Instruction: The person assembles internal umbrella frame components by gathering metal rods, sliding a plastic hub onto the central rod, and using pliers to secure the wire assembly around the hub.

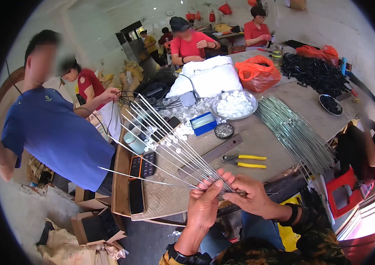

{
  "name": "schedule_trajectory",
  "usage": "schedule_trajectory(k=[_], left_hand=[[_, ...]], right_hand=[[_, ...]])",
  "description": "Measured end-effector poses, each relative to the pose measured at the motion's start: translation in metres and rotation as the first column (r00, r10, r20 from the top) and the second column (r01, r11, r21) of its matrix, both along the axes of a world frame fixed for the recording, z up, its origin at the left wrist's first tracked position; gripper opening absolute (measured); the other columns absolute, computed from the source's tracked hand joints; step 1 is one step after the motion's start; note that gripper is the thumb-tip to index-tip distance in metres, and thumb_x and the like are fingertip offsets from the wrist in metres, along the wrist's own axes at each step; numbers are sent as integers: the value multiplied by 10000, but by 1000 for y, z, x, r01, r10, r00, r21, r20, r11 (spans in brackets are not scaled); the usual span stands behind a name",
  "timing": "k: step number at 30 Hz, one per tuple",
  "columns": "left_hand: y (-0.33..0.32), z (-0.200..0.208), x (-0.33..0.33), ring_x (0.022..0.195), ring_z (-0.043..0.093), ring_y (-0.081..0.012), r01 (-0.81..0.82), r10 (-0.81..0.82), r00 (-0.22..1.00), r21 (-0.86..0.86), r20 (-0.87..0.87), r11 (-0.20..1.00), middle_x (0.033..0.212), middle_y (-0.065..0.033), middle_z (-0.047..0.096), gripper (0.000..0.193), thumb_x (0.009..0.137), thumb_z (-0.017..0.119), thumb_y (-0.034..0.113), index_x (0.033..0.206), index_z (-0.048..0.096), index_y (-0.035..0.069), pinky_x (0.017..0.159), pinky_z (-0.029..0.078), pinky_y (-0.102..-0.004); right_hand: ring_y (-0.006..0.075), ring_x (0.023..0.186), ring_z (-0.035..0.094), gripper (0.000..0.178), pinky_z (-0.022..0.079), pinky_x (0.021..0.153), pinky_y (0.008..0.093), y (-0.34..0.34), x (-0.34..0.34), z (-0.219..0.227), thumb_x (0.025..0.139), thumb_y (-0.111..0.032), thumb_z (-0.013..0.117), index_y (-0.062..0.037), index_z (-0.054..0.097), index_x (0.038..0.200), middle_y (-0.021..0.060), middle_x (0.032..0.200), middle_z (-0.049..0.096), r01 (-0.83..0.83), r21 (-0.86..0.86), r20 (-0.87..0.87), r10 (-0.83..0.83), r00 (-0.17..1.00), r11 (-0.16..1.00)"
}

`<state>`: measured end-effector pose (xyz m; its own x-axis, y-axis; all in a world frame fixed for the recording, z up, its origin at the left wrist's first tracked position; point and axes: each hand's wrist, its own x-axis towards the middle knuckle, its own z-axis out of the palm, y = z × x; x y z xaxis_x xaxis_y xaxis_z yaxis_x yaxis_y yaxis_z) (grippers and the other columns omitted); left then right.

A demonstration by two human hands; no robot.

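Note:
A fan of long thin metal rods point(203, 169) spreads up and to the left from my hands, held above the front of the table. My left hand point(205, 201) is closed around their near ends, thumb on top. Against those same ends, my right hand point(251, 196) pinches from the right; its fingertips partly hide the gathered ends. Just beyond my hands lie pliers with yellow handles point(251, 161) and a flat dark bar point(218, 152). Farther right is a large bundle of similar metal rods point(289, 132).
Beyond the rods stand a blue box point(204, 128), a dish of small metal parts point(224, 130) and a bowl of white parts point(216, 112). A phone point(136, 196) and calculator point(149, 163) lie at the table's left edge. A person in blue point(59, 132) stands left, holding a cable.

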<state>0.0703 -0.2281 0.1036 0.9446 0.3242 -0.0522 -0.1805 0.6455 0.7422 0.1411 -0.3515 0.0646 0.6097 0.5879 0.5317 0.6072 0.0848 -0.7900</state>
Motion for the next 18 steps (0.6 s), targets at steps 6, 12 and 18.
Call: schedule_trajectory(k=[6, 12, 18], left_hand=[[10, -1, -3, 1027, 549, -251, 99, -97, 995, 93, -31, 991, 1090, -185, 561, 305, 847, 513, -2, 1141, 481, -78, 904, 431, -347], [5, -3, 2, 1081, 513, -264, 196, -198, 980, 163, -3, 967, 1172, -193, 509, 319, 880, 464, 24, 1175, 446, -93, 924, 410, -341], [4, -1, 6, 1112, 485, -269, 201, -206, 978, 175, 16, 964, 1208, -191, 486, 349, 885, 476, 76, 1197, 429, -71, 895, 413, -332]], right_hand=[[222, 629, 569, 183, 425, 533, 315, -4, 1, 5, 783, -137, 630, -41, 568, 926, 110, 771, 565, -121, -64, -56, 118, 991, 991], [202, 544, 581, 104, 417, 480, 297, -8, -4, 2, 816, -111, 579, -32, 546, 876, 131, 665, 565, -176, -79, -134, 164, 977, 981], [169, 534, 602, 76, 428, 459, 271, -7, -1, -9, 828, -91, 549, -18, 531, 839, 92, 656, 595, -54, -53, -94, 49, 994, 997]])
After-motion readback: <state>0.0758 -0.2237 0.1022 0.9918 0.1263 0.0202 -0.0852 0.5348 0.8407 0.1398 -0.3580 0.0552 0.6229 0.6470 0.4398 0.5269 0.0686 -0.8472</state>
